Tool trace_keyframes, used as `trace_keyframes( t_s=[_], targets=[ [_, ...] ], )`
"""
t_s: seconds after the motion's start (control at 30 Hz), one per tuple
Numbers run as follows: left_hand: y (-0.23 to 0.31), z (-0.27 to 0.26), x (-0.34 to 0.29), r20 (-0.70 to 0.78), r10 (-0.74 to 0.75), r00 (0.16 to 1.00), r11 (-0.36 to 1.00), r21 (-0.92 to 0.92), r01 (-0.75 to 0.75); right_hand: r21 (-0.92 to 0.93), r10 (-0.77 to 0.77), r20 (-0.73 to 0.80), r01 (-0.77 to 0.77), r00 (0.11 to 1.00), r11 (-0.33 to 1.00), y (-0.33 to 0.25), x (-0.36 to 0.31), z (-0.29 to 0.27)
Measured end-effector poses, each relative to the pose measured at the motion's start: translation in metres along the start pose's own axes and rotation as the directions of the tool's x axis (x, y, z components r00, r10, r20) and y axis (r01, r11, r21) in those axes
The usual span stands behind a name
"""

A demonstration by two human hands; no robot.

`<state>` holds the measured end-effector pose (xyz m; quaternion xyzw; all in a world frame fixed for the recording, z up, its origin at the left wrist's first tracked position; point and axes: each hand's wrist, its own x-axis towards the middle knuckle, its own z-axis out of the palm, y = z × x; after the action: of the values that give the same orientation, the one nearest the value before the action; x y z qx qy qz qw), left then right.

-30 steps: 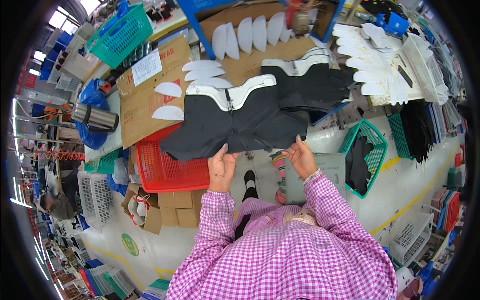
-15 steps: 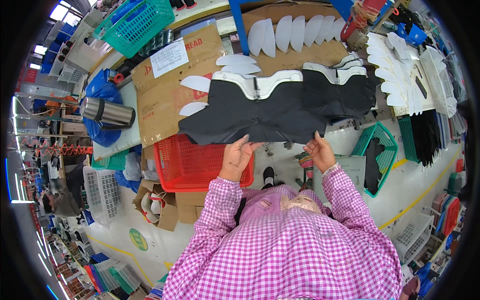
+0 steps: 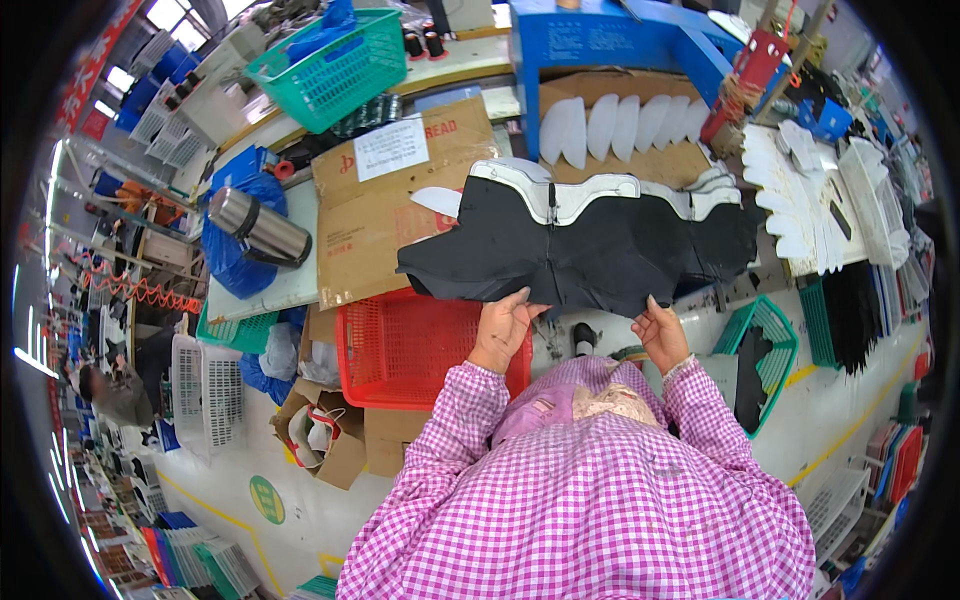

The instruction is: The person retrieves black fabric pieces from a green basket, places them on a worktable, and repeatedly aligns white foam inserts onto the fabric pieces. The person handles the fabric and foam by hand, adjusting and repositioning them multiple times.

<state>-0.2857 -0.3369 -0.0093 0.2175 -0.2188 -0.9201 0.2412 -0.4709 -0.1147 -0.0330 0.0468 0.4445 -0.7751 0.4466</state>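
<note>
A broad black sheet-material piece [image 3: 490, 250] with a white wavy band [image 3: 595, 187] along its far edge is stretched between my two hands. My left hand [image 3: 503, 330] pinches its near edge left of the middle, thumb on top. My right hand [image 3: 660, 335] grips the near edge farther right with thumb and fingertips. At the right the piece overlaps similar black pieces with white bands [image 3: 715, 195], layered together. White half-moon pieces [image 3: 437, 199] lie partly hidden behind its far left edge.
Beneath the held piece stands a red plastic basket [image 3: 400, 365]. Cardboard [image 3: 350, 240] covers the bench at the left, near a steel flask [image 3: 260, 228]. Several white half-moons [image 3: 600, 125] line up under a blue frame [image 3: 610, 45]. A green basket [image 3: 790, 345] sits at the right.
The view has shifted, so the bench appears lower and farther right. The held piece has moved slightly away from me, covering more of the half-moons and overlapping the black pieces at right.
</note>
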Motion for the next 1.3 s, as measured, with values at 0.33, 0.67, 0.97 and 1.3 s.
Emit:
trace_keyframes(
  t_s=[0.33, 0.67, 0.97, 1.3],
  targets=[
    [0.056, -0.046, -0.079, 0.000, 0.368, 0.930, 0.904, -0.236, -0.357, -0.201, 0.149, 0.371, -0.077, 0.916, 0.977, 0.005, 0.006, 0.087],
    [0.052, -0.087, -0.197, -0.186, 0.541, 0.821, 0.759, -0.314, -0.571, -0.681, 0.409, 0.473, 0.029, 0.780, 0.732, 0.033, -0.015, 0.181],
    [0.034, -0.085, -0.320, -0.538, 0.688, 0.486, 0.614, 0.075, -0.786, -0.738, 0.597, 0.654, 0.217, 0.464, 0.639, 0.129, -0.052, 0.227],
    [0.032, -0.065, -0.347, -0.579, 0.804, 0.136, 0.501, 0.536, -0.680, -0.739, 0.631, 0.632, 0.106, 0.451, 0.665, 0.148, -0.072, 0.221]
  ],
)
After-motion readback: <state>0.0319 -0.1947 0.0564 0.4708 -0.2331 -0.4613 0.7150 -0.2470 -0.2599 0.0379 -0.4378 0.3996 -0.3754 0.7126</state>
